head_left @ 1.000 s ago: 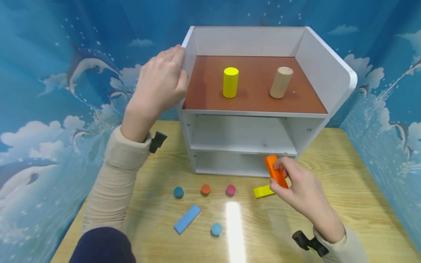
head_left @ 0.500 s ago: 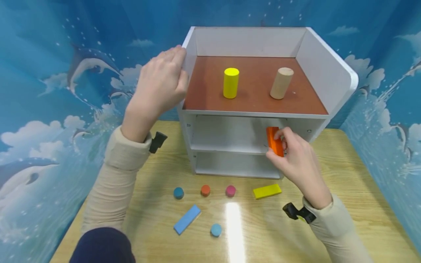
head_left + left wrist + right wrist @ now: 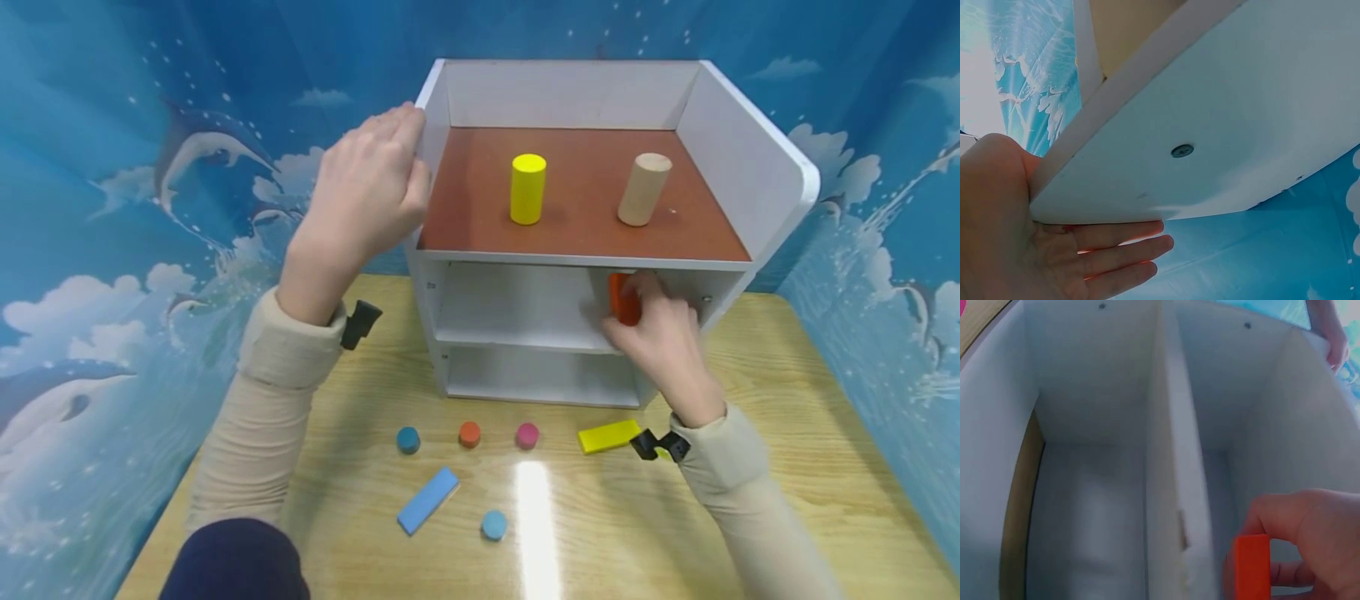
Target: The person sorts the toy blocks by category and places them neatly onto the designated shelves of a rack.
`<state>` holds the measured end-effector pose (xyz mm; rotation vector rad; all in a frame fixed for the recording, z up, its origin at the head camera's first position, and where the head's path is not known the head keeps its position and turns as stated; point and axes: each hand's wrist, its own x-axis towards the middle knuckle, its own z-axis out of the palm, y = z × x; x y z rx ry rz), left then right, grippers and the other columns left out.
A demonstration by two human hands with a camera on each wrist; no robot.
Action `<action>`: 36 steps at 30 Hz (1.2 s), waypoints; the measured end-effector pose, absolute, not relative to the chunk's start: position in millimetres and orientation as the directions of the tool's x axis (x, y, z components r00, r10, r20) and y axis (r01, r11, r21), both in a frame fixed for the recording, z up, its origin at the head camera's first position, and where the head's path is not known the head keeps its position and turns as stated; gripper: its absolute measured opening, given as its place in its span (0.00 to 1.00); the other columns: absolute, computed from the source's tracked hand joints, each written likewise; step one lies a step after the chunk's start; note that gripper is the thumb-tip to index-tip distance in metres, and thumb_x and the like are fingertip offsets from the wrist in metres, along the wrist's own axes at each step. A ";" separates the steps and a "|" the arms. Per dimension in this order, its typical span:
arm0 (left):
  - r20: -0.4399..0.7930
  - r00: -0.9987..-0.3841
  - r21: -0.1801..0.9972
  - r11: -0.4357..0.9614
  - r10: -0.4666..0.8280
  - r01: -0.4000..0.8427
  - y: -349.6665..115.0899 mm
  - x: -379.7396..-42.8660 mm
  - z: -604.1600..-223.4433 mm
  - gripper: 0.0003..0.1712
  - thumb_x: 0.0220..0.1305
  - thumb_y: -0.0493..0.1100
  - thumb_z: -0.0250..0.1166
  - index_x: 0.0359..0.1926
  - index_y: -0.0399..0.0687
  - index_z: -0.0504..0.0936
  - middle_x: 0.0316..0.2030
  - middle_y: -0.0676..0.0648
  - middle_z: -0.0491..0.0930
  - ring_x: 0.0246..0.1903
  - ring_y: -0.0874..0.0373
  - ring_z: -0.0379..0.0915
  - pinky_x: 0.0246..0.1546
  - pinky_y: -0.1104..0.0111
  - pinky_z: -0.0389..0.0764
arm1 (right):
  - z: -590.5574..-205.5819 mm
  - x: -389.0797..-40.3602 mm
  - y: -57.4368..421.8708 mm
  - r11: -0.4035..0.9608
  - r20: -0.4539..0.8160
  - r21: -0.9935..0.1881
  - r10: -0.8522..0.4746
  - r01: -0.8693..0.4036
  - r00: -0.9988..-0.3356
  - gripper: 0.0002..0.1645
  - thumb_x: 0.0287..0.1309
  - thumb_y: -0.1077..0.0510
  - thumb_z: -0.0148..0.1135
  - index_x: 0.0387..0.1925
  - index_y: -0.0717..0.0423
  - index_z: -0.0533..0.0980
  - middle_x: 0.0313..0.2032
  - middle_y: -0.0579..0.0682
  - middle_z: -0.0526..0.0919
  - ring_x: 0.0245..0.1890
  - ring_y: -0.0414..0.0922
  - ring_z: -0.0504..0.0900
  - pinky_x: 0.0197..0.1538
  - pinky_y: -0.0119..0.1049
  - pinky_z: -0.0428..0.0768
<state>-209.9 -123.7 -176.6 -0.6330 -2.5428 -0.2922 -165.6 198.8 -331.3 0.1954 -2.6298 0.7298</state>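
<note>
My right hand (image 3: 660, 333) pinches an orange rectangular block (image 3: 624, 300) between thumb and fingers. It is at the right side of the middle compartment of a white toy shelf (image 3: 525, 304). In the right wrist view the block (image 3: 1252, 569) stands upright beside the front edge of the shelf board (image 3: 1179, 412). My left hand (image 3: 360, 187) rests against the upper left corner of the shelf's side panel. The left wrist view shows that hand's fingers (image 3: 1122, 257) stretched out along the panel's edge (image 3: 1110, 215), with the thumb mostly hidden behind it.
On the brown top stand a yellow cylinder (image 3: 527, 190) and a plain wooden one (image 3: 643, 190). A yellow block (image 3: 606, 436), a blue block (image 3: 428, 500) and several small discs, including a pink one (image 3: 527, 435), lie on the wooden table (image 3: 360, 550) before the shelf.
My right hand has moved up and away from me with the orange block, from above the yellow block into the middle compartment. The left hand has stayed in place.
</note>
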 end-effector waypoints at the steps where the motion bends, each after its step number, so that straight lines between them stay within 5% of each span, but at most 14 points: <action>1: 0.517 -0.766 0.085 0.868 0.381 0.489 -123.8 -209.8 -176.5 0.30 0.72 0.41 0.41 0.71 0.34 0.65 0.70 0.37 0.64 0.70 0.43 0.60 0.69 0.52 0.62 | -333.3 -167.8 199.1 0.853 0.413 -0.467 -0.022 -0.232 -0.911 0.20 0.51 0.55 0.66 0.41 0.59 0.70 0.25 0.56 0.74 0.18 0.52 0.72 0.19 0.40 0.69; 20: 0.521 -0.766 0.092 0.868 0.376 0.489 -123.5 -209.8 -177.7 0.29 0.73 0.41 0.41 0.71 0.34 0.65 0.70 0.37 0.63 0.70 0.43 0.60 0.68 0.51 0.63 | -363.0 -187.7 200.8 0.828 0.445 -0.514 0.034 -0.224 -0.895 0.20 0.55 0.51 0.67 0.41 0.59 0.70 0.32 0.57 0.75 0.25 0.55 0.74 0.25 0.45 0.70; 36: 0.523 -0.766 0.094 0.868 0.374 0.487 -123.4 -210.4 -178.0 0.30 0.72 0.41 0.40 0.71 0.34 0.65 0.70 0.37 0.64 0.70 0.43 0.60 0.69 0.51 0.63 | -373.9 -191.6 194.9 0.878 0.548 -0.406 0.010 -0.255 -0.837 0.19 0.54 0.53 0.62 0.44 0.59 0.72 0.30 0.57 0.73 0.21 0.55 0.70 0.21 0.45 0.67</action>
